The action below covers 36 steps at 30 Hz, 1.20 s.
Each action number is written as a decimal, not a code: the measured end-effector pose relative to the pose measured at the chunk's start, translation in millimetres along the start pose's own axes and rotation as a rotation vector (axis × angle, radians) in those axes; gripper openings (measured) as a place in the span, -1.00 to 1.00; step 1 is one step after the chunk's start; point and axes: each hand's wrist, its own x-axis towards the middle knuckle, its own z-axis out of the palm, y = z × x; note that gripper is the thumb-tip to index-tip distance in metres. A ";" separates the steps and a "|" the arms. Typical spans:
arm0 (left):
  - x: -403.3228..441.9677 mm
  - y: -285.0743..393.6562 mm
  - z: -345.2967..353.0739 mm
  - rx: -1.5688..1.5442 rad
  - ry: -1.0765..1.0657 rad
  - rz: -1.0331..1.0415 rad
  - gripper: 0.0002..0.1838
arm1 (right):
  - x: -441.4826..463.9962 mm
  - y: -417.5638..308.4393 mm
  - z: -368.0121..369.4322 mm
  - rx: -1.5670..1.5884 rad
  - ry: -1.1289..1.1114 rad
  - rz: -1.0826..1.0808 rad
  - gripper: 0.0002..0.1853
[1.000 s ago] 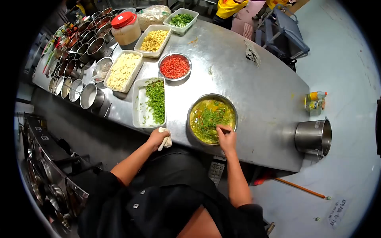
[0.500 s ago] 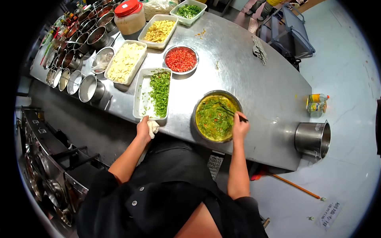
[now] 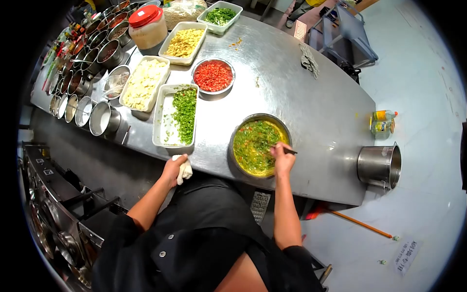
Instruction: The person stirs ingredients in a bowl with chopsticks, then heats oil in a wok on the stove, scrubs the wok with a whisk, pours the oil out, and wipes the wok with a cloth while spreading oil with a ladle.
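Note:
A round metal bowl (image 3: 260, 145) of yellow-green liquid with chopped greens and red bits stands near the table's front edge. My right hand (image 3: 282, 158) is closed round dark chopsticks (image 3: 289, 151), whose lower ends go into the mixture. At the front edge, my left hand (image 3: 175, 168) grips a whitish cloth (image 3: 185, 170), just below a white tray (image 3: 160, 117) part-filled with chopped green pieces (image 3: 185, 114). Behind these, a bowl of chopped red pieces (image 3: 213, 76) sits beside trays of pale slices (image 3: 143, 83) and yellow pieces (image 3: 184, 43).
Several metal pots (image 3: 104, 118) line the left end of the steel table (image 3: 311, 117). A red-lidded jar (image 3: 147, 29) and a tray of greens (image 3: 220, 17) stand at the back. A tall pot (image 3: 378, 166) is beyond the right edge. Part of a person shows at the top.
Chopsticks have shown in my right hand since half a second ago, and they have shifted within the mixture. My left hand with the cloth has come away from the white tray's edge. The view has shifted slightly.

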 end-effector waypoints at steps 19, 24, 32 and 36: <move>26.1 -19.0 -15.6 0.157 0.019 0.101 -0.81 | 16.6 -12.7 7.5 -0.243 -0.077 -0.298 -0.78; 25.1 -21.6 -14.4 0.179 0.021 0.131 -0.87 | -30.7 1.3 -4.1 -0.151 -0.178 -0.142 -0.77; 3.4 -9.1 14.9 0.127 -0.102 0.005 -0.86 | -38.3 -14.7 -13.3 -0.243 -0.127 0.075 -0.73; 4.2 -13.8 12.6 0.111 -0.131 -0.034 -0.84 | 15.3 -20.6 -4.4 -0.107 0.083 0.027 -0.72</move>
